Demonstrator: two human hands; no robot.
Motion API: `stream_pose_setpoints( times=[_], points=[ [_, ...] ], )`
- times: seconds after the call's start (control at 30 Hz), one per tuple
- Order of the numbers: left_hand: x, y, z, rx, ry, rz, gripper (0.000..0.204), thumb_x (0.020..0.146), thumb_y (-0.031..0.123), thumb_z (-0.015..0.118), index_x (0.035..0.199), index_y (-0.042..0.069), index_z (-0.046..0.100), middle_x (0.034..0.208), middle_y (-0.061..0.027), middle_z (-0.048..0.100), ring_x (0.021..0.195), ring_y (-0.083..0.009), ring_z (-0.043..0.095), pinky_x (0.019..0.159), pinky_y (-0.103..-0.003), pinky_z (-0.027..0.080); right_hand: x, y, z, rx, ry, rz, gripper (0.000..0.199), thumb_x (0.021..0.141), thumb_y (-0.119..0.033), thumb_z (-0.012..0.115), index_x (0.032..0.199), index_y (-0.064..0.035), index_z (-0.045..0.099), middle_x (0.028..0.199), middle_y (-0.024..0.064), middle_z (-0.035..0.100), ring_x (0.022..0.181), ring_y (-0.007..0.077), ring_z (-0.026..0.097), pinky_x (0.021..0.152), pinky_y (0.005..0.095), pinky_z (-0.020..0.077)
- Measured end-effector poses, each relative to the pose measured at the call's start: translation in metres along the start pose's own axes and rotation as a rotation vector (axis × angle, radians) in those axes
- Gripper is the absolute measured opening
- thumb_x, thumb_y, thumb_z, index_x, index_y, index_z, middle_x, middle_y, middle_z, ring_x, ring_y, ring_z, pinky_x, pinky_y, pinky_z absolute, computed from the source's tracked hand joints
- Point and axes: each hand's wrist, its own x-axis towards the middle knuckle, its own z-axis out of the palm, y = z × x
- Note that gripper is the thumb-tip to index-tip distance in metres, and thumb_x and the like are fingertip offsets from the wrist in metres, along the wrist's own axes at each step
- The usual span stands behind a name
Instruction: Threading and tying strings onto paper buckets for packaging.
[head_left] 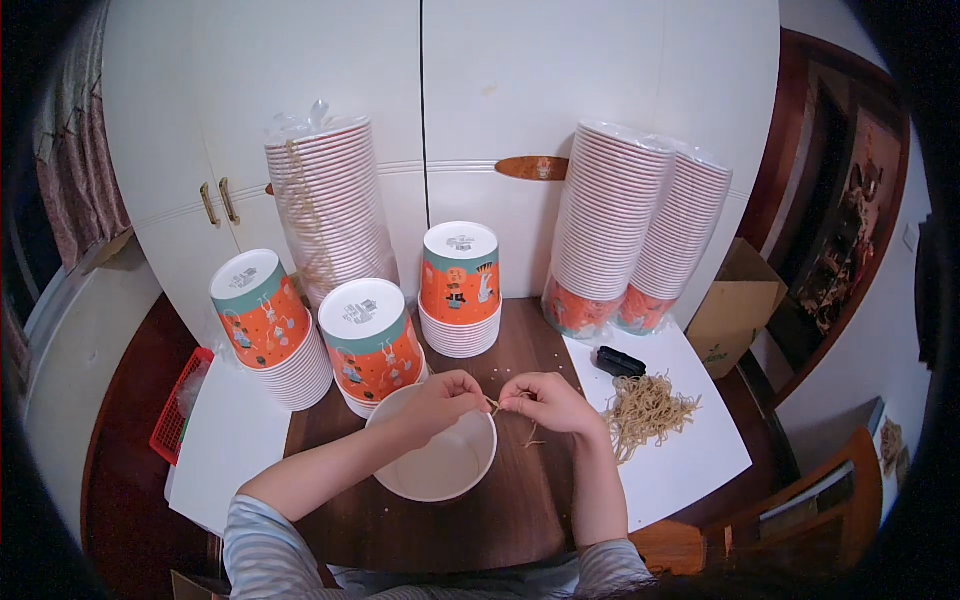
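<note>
White cabinet doors (480, 80) with brass handles (229, 200) and a brown oval plaque (532, 168) back a dark wooden table (500, 515), where a person in striped sleeves (270, 550) works a thin tan strand (493, 406) with both bare hands. Thumb and fingers of the left hand (455, 398) are pinched closed at one side of the strand, above the rim of an open tub (440, 470); the right hand (540, 400) pinches it just beside, fingertips together, with a loose end (533, 436) hanging below. White walls and bottom show inside the upright tub. Around it, three stacks of upturned tubs, at left (270, 325), center (372, 355) and behind (460, 290), bear illustrated orange sides with green bands; dark print marks their white bases, too small to read. Tall stacks in clear plastic stand farther back, one at left (330, 215) and two side by side at right (610, 220). More tan strands (650, 412) lie heaped on a white surface (690, 460) at right, next to a black object (620, 362). Beyond, a cardboard box (735, 310) carries greenish printing; a red basket (178, 405) sits at far left.
</note>
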Motion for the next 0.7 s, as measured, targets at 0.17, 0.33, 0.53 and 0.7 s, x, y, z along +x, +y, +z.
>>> stream_pose_setpoints(
  times=[0.17, 0.33, 0.53, 0.7],
  points=[
    [-0.008, 0.015, 0.004, 0.056, -0.097, -0.212, 0.011, 0.077, 0.016, 0.056, 0.085, 0.009, 0.053, 0.074, 0.0032, 0.056, 0.059, -0.0032, 0.043, 0.050, -0.017, 0.031, 0.000, 0.001, 0.000, 0.028, 0.043, -0.001, 0.010, 0.079, -0.010, 0.059, 0.085, -0.0013, 0.061, 0.073, 0.0052, 0.061, 0.065, 0.0086, 0.055, 0.059, 0.0235, 0.0438],
    [-0.016, 0.036, 0.013, 0.225, -0.105, -0.315, 0.012, 0.080, 0.020, 0.053, 0.086, 0.010, 0.053, 0.073, 0.0046, 0.052, 0.057, -0.0036, 0.039, 0.049, -0.017, 0.030, -0.001, 0.002, -0.001, 0.007, 0.068, -0.021, 0.010, 0.080, -0.009, 0.058, 0.085, -0.0007, 0.061, 0.073, 0.0048, 0.061, 0.066, 0.0081, 0.054, 0.059, 0.0230, 0.0440],
    [-0.003, 0.007, 0.010, 0.095, -0.048, -0.174, 0.011, 0.082, 0.020, 0.055, 0.084, 0.009, 0.057, 0.070, 0.0050, 0.051, 0.059, -0.0021, 0.040, 0.049, -0.018, 0.030, -0.002, -0.003, 0.000, 0.041, 0.062, -0.023, 0.010, 0.079, -0.009, 0.058, 0.085, -0.0006, 0.060, 0.073, 0.0056, 0.061, 0.066, 0.0086, 0.055, 0.060, 0.0235, 0.0442],
    [0.003, -0.006, 0.010, 0.071, -0.014, -0.034, 0.010, 0.082, 0.017, 0.057, 0.084, 0.008, 0.057, 0.071, 0.0051, 0.052, 0.056, -0.0015, 0.040, 0.048, -0.018, 0.030, -0.001, -0.001, 0.000, -0.008, 0.045, -0.009, 0.011, 0.079, -0.011, 0.059, 0.084, -0.0009, 0.060, 0.072, 0.0058, 0.061, 0.065, 0.0095, 0.055, 0.060, 0.0245, 0.0441]
  ],
)
